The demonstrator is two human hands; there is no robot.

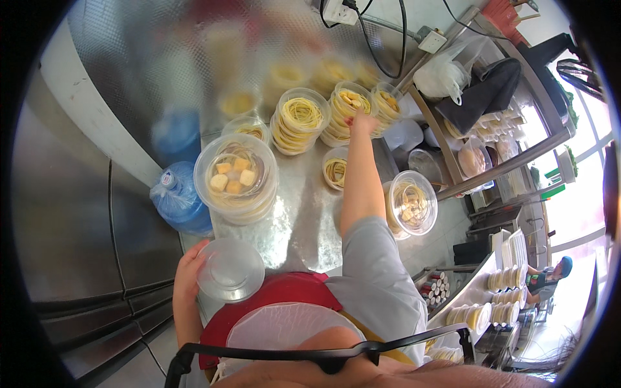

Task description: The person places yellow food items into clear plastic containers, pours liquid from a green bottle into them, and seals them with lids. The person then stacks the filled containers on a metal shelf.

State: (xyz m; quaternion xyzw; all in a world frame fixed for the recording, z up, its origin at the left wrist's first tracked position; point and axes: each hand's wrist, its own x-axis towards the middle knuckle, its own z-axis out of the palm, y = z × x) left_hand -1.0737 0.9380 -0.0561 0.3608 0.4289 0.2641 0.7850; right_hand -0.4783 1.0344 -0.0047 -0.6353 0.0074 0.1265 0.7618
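Observation:
My left hand grips the rim of a round clear plastic lid or shallow container, low at the table's near left edge. My right hand reaches to the far side, at the rim of the top tub in a stack of clear tubs with noodles and yellowish cubes; its fingertips are partly hidden. Beside it stand a stack topped by noodles alone and another with cubes. A wide stack with cubes on top is at the left, a single noodle tub lies near my forearm, and more tubs stand at right.
The stacks stand on a metal table against a textured metal wall. A blue water jug is beside its left edge. Power cables hang above. Metal shelving runs along the right. A person works farther off, beside more stacked tubs.

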